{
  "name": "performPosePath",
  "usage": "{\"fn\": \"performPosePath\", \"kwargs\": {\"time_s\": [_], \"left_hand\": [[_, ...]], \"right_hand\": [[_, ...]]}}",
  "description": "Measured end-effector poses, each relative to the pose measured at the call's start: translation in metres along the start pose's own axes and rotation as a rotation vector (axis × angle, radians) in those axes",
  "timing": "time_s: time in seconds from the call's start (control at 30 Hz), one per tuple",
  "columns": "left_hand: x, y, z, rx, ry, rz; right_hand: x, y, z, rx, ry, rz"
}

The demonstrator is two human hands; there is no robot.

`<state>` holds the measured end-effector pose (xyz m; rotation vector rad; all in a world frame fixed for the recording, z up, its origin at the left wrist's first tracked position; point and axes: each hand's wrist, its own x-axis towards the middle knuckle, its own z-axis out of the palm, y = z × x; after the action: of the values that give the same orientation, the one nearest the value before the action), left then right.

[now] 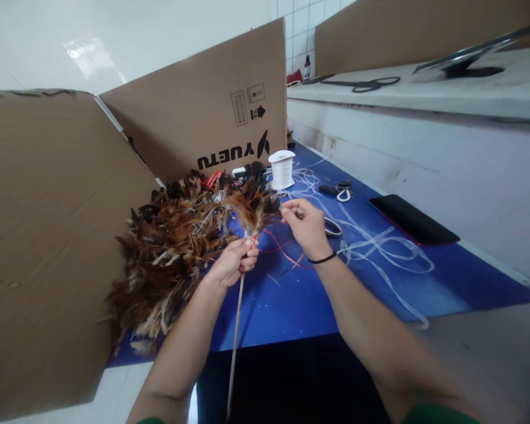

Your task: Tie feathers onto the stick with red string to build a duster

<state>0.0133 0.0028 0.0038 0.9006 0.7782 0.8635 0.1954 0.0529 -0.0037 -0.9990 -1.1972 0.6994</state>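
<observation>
My left hand (237, 259) is closed round a thin stick (236, 335), just below a tuft of brown and black feathers (249, 206) at its upper end. Red string (254, 238) is wound at the base of the tuft, by my left fingertips. To the right of the tuft, my right hand (307, 224) is raised with thumb and forefinger pinched together; what they hold, if anything, is too small to make out. A loop of red string (287, 256) trails over the blue table below it. Scissors (333, 227) lie partly hidden behind my right hand.
A large heap of brown feathers (172, 247) covers the table's left side, against cardboard panels (203, 106). Farther back stand a white spool (282, 171) and keys (339, 189). Clear plastic ribbon (380, 244) and a black phone (410, 219) lie right. Large scissors (371, 84) rest on the ledge.
</observation>
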Motion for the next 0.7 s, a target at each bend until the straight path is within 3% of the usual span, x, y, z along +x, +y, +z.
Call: {"fn": "performPosePath", "kwargs": {"time_s": [0.17,0.3,0.47,0.57,0.7], "left_hand": [[-0.003,0.006,0.000,-0.031,0.009,0.005],[-0.004,0.008,-0.001,-0.035,-0.002,0.018],[-0.006,0.010,0.000,-0.031,-0.023,0.021],[-0.007,0.012,-0.001,-0.042,-0.041,0.018],[-0.009,0.016,-0.001,-0.068,-0.057,0.003]], "right_hand": [[-0.008,0.005,0.005,-0.226,-0.356,-0.016],[-0.018,0.003,0.011,-0.224,-0.624,-0.082],[-0.029,0.007,0.022,-0.121,-0.767,-0.052],[-0.031,0.015,0.026,-0.090,-0.783,0.039],[-0.026,0.021,0.029,-0.231,-0.481,-0.014]]}}
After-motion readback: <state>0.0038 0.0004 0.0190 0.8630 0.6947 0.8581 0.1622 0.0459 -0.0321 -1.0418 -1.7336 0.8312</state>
